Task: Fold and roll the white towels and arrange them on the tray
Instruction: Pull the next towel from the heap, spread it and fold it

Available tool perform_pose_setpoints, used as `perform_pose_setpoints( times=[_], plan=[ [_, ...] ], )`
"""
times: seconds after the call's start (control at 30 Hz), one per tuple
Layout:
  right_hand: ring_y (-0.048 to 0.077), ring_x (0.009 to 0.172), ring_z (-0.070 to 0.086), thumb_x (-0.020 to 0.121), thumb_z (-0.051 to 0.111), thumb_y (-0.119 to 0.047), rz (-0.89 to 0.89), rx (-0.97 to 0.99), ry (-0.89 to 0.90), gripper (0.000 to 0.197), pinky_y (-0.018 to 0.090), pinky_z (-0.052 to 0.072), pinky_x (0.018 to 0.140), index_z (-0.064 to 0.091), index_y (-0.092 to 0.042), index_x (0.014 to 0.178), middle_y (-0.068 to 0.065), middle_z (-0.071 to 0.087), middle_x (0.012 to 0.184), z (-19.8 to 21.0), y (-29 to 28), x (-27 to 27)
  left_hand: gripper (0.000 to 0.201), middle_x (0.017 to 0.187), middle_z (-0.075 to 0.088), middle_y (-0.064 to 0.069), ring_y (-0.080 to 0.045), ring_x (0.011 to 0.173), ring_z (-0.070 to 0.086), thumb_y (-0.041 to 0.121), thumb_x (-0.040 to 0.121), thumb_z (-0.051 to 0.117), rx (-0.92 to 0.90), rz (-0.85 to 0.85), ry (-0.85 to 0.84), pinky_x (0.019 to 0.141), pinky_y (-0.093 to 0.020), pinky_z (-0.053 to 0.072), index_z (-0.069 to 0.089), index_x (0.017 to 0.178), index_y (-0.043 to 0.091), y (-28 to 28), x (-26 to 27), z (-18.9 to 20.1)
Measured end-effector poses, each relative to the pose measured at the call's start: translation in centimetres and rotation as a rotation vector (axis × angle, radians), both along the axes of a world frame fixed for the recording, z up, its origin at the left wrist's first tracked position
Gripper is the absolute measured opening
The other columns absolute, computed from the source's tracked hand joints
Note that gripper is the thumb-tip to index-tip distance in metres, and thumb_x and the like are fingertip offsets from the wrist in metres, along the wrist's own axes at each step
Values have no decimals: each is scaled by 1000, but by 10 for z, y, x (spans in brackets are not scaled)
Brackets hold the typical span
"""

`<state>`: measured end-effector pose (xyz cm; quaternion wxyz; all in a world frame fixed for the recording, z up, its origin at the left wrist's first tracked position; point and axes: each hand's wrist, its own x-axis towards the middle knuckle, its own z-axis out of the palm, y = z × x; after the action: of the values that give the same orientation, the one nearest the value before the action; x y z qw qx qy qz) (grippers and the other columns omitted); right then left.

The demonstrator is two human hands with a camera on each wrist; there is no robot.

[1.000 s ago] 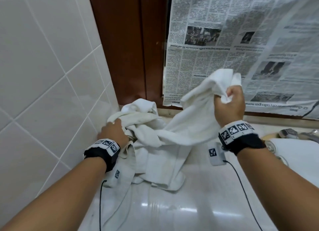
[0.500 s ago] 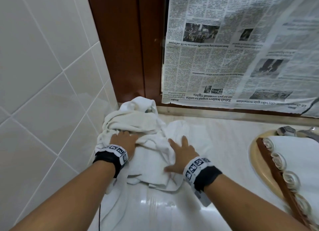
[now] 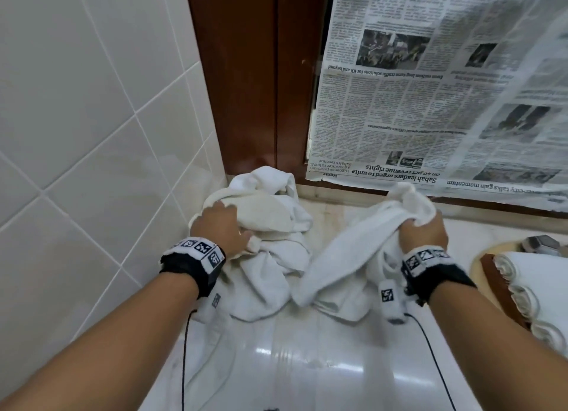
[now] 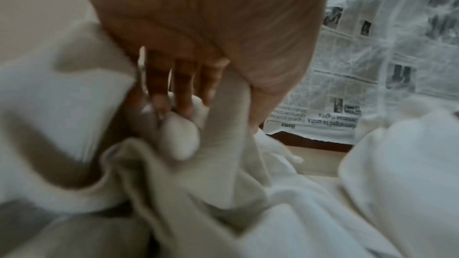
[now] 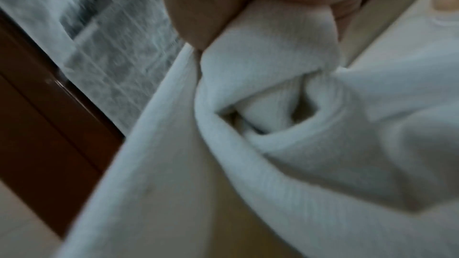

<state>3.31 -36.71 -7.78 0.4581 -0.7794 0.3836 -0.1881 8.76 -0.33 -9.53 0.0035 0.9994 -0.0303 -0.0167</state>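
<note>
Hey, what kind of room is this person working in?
Probably a bathroom or washroom counter. The wall is glossy white tile, the counter is polished stone, and rolled towels sit on a tray at the right. Newspaper covers what may be a mirror or window.

Place: bathroom, likely hotel or home.
Walls: glossy white tiles (image 3: pixel 76 128) lining the left side.
Counter: polished marble top (image 3: pixel 307 367) reflecting light.
Fixture: chrome tap (image 3: pixel 542 245) showing at right.

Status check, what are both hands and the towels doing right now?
Right hand grips one towel, lifted. Left hand grips the towel pile. Tray nothing blocking.
</note>
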Motion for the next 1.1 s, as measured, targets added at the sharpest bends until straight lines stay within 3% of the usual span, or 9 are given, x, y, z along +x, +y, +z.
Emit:
perform_pose_setpoints(
  times=[0.13,0.27,0.37,0.5,0.63,0.73,0.8,0.97,1.1],
  plan=[
    [32,106,63,88,56,-16,98,-92,-105,43,38,50,91,54,-26,130,8,66,120,41,-11,0,84,145,38,-8,-33,122,47,42,81,66,23,13,17,96,-46,43,20,149,26,2,11,-8],
    [22,107,62,87,63,-28,686,-356,284,43,36,50,94,58,-31,129,-4,64,123,66,18,-21,45,132,47,-7,-29,115,54,31,88,50,48,39,175,99,-40,42,45,133,27,-5,12,-3],
    [18,105,63,78,73,-34,968,-240,458,51,30,52,91,60,-28,127,-5,66,121,55,64,-40,30,123,57,-14,-33,110,57,22,89,47,-241,100,129,92,-37,43,56,117,19,-9,6,8],
    [13,103,64,84,73,-26,1039,110,196,30,35,52,96,61,-30,110,-9,68,111,46,139,-53,22,103,65,-15,-37,93,61,24,87,45,-693,217,37,74,-34,41,60,99,12,15,-24,23],
    [22,107,63,97,59,-38,1311,420,478,46,32,53,80,42,-21,137,4,59,130,37,190,-44,28,96,69,3,-21,93,63,45,80,53,-1253,166,-43,81,-35,49,66,94,25,30,-80,29],
    [24,78,68,101,49,-33,1311,553,573,37,28,47,59,55,-9,130,9,69,105,36,198,-10,81,139,41,7,-10,130,36,77,67,55,-846,-9,-105,109,-29,31,45,133,32,35,-114,9],
    [23,80,67,96,56,-24,1156,179,363,19,26,48,60,66,-17,110,3,69,94,20,193,33,125,161,9,-1,-17,148,11,91,54,53,-558,5,57,119,-41,20,6,154,32,33,-124,-12],
    [28,117,55,82,72,-31,911,-348,430,77,30,44,91,34,-21,149,9,48,138,-26,168,104,127,162,-11,-7,-29,150,4,80,61,62,-331,72,101,118,-47,25,-23,147,41,24,-128,-46],
    [31,106,60,97,58,-24,1099,-441,568,46,34,50,84,47,-9,140,14,61,124,-41,163,119,134,157,-33,-8,-32,149,-15,74,64,69,-234,25,37,118,-51,16,-33,144,42,11,-123,-40]
  ],
)
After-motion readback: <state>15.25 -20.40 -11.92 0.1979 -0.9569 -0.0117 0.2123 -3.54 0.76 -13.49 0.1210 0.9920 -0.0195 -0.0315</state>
